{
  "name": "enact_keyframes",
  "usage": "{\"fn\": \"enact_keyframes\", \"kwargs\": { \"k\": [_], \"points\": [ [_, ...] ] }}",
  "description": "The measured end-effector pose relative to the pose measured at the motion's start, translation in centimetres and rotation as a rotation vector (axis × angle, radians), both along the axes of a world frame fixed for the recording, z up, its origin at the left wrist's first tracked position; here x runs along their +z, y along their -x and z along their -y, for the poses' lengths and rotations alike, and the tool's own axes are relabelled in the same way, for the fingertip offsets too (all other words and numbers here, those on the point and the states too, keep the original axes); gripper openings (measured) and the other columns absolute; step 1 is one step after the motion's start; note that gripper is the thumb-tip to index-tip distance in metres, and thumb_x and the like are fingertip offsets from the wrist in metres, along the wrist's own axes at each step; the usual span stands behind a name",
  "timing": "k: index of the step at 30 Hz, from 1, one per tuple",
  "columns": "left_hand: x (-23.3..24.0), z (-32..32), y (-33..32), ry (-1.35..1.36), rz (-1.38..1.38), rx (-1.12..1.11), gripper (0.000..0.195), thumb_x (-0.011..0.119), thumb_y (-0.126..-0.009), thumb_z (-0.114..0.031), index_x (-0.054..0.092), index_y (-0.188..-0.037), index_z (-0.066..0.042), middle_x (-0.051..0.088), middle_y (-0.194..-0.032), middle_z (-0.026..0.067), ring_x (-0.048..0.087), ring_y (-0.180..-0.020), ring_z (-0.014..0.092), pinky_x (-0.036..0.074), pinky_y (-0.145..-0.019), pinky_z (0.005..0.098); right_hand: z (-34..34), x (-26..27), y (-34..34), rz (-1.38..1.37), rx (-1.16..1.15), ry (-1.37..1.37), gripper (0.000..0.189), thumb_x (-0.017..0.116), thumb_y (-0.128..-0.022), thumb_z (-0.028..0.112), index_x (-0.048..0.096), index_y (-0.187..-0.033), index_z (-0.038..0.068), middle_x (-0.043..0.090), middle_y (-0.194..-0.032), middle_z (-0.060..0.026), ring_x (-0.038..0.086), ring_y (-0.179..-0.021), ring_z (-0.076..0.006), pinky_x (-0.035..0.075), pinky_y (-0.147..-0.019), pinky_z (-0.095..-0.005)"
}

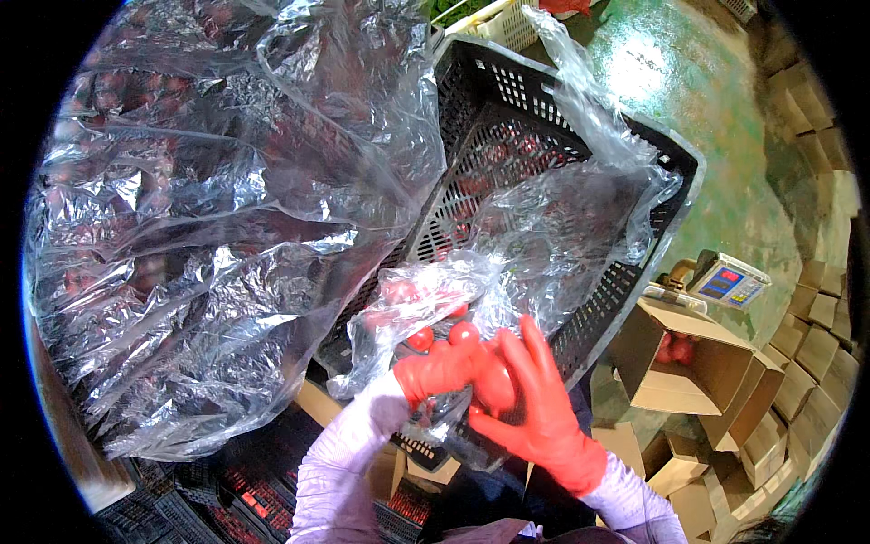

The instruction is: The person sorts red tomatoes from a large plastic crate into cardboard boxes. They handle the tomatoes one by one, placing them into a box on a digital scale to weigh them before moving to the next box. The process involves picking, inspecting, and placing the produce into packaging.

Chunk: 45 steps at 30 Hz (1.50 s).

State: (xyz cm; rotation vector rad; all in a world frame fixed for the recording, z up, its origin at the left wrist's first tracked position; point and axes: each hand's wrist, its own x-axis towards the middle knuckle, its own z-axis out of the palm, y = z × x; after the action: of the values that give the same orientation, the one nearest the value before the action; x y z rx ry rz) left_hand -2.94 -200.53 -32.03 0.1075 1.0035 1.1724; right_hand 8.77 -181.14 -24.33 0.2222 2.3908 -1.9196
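Both my hands wear red rubber gloves and meet at the near end of a black plastic crate. A large glossy red fruit (495, 389) sits between them, with my right hand (544, 408) curved around it, thumb below and fingers above. My left hand (435, 372) is curled against its left side; whether it holds anything is hidden. Just beyond my left hand, small round red fruits (463, 334) show under a clear plastic film (435, 279). The film lines the black crate (612, 292), and more red shows through its slots.
Crumpled clear plastic sheeting (224, 204) covers rows of red fruit at left. On the right, an open cardboard box (680, 381) holds red fruit beside a digital scale display (731, 280). Stacked cartons (815, 347) line the far right. Black crates (197, 496) lie at lower left.
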Motion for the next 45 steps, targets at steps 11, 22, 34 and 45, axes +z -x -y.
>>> {"fn": "enact_keyframes", "kwargs": {
  "k": [11,22,34,45],
  "points": [
    [-12.4,0.8,-5.4,0.006,-1.297,-0.375,0.043,0.068,-0.084,-0.017,0.060,-0.127,-0.016,0.064,-0.104,0.0149,0.065,-0.083,0.028,0.052,-0.067,0.0371,-7.6,-1.1,-3.5,0.348,-0.472,1.114,0.055,0.067,-0.075,0.039,0.062,-0.110,-0.004,0.063,-0.112,-0.0239,0.061,-0.108,-0.0382,0.054,-0.088,-0.0484],
    [-6.8,-1.6,-5.7,0.400,-1.287,-0.287,0.053,0.065,-0.076,-0.008,0.051,-0.127,-0.004,0.060,-0.112,0.0148,0.061,-0.103,0.033,0.053,-0.082,0.0432,-8.1,-2.2,-7.0,0.551,-0.343,1.154,0.052,0.070,-0.076,0.017,0.058,-0.122,-0.003,0.064,-0.117,-0.0205,0.060,-0.112,-0.0302,0.046,-0.099,-0.0428],
    [5.9,-4.3,-5.8,0.408,-1.303,-0.035,0.063,0.079,-0.073,-0.020,0.054,-0.130,-0.009,0.058,-0.121,0.0094,0.057,-0.107,0.025,0.047,-0.088,0.0387,-8.1,0.7,-5.5,0.445,-0.047,1.051,0.079,0.072,-0.079,0.014,0.034,-0.147,0.004,0.050,-0.136,-0.0184,0.056,-0.115,-0.0262,0.044,-0.099,-0.0388],
    [9.6,-5.2,-6.4,-0.140,0.154,0.859,0.060,0.058,-0.093,-0.035,0.038,-0.140,-0.002,0.059,-0.122,0.0222,0.066,-0.099,0.033,0.056,-0.082,0.0394,-6.7,2.8,-6.1,0.556,-0.090,1.052,0.065,0.063,-0.090,0.013,0.034,-0.147,0.005,0.065,-0.112,-0.0148,0.060,-0.103,-0.0187,0.044,-0.094,-0.0314]
  ]
}}
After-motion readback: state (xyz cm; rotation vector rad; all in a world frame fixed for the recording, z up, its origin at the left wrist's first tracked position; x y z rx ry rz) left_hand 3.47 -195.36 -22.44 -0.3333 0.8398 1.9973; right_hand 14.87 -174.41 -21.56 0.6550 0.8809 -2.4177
